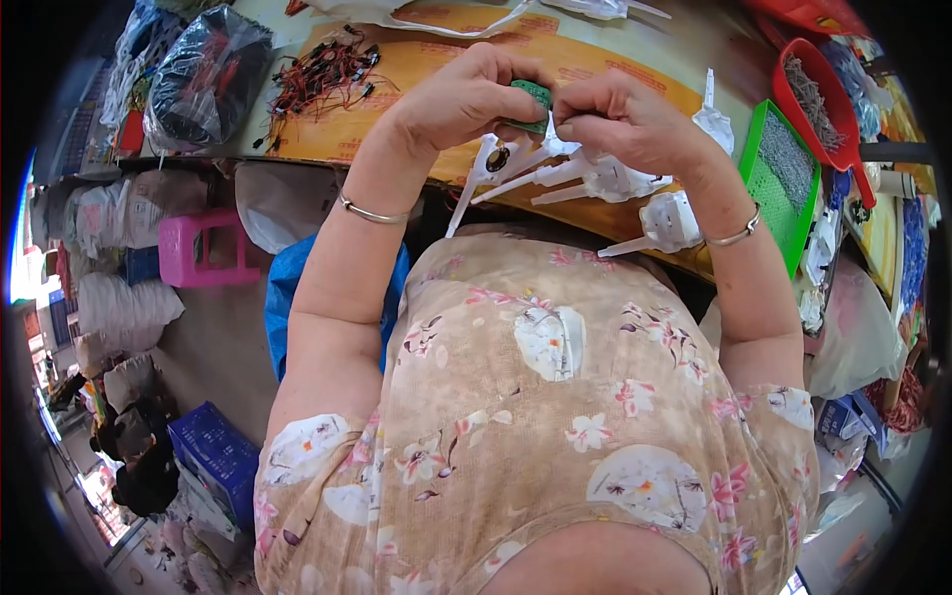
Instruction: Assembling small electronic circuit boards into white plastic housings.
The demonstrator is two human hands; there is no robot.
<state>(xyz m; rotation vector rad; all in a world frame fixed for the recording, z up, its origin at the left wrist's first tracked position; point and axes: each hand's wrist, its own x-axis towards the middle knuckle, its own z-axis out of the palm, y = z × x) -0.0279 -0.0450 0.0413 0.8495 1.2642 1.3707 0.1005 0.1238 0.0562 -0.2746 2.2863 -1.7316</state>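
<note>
- The left hand (481,99) is clamped on a green circuit board (533,99), thumb on the near side and fingers curled behind it.
- The right hand (635,119) is just beside the board, its thumb and fingers bunched toward it — whether they grip anything, I cannot tell.
- The board is held up over the near edge of the surface (684,45), roughly midway along it.
- Below the hands, along that near edge, lie white plastic parts (615,178) with long narrow stems; one at the left bears a round dark piece (498,159).
- Another white part (669,220) lies apart to the right, its stem pointing to the near edge.
- A yellow sheet (416,64) with red print covers the middle of the surface.
- Toward the far left corner there is a tangle of red and black wires (327,79) and, beyond it, a bundle in clear plastic (208,84).
- At the right edge: a green tray (778,213) of small grey pieces (783,159), and next to it a red scoop (841,151) with thin pieces (811,104) inside.
</note>
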